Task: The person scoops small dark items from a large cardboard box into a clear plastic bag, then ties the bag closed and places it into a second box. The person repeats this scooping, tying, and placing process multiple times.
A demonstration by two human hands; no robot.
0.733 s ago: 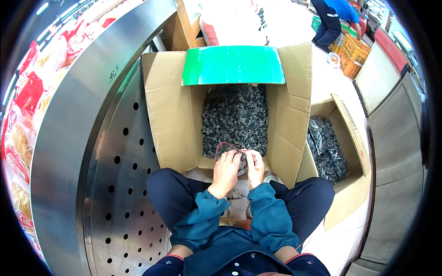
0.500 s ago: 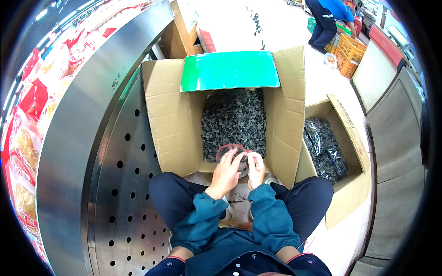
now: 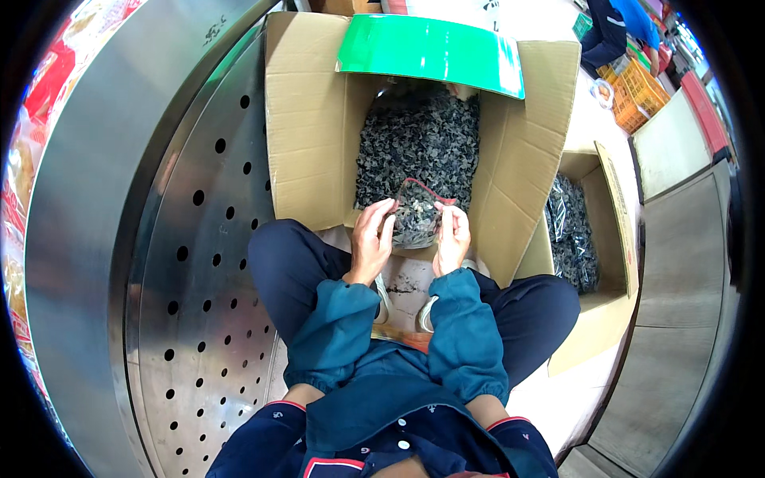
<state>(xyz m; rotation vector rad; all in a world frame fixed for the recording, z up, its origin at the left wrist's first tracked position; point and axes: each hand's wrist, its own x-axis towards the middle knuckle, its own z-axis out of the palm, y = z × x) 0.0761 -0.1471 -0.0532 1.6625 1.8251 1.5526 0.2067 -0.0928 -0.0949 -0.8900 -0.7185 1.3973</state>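
A clear plastic bag [image 3: 416, 229] with a red-edged mouth holds dark, dried flakes that look like black fungus. It sits at the near end of a big open cardboard box [image 3: 307, 135]. My left hand [image 3: 372, 239] pinches the left side of the bag's mouth, and my right hand [image 3: 452, 239] grips the right side. Between them the mouth stands spread. Loose dark flakes [image 3: 418, 143] of the same kind fill the box beyond the bag.
A green flap [image 3: 430, 54] covers the box's far edge. Right of it, a smaller carton [image 3: 612, 215] contains filled clear bags [image 3: 572, 239]. A perforated steel panel [image 3: 203, 263] rises at my left. Far right, a person [image 3: 606, 36] bends over orange crates [image 3: 637, 92].
My hands were close together at the bag's red edge; now they are apart, one on each side, and the mouth is wider. The whole view has shifted, with the boxes higher.
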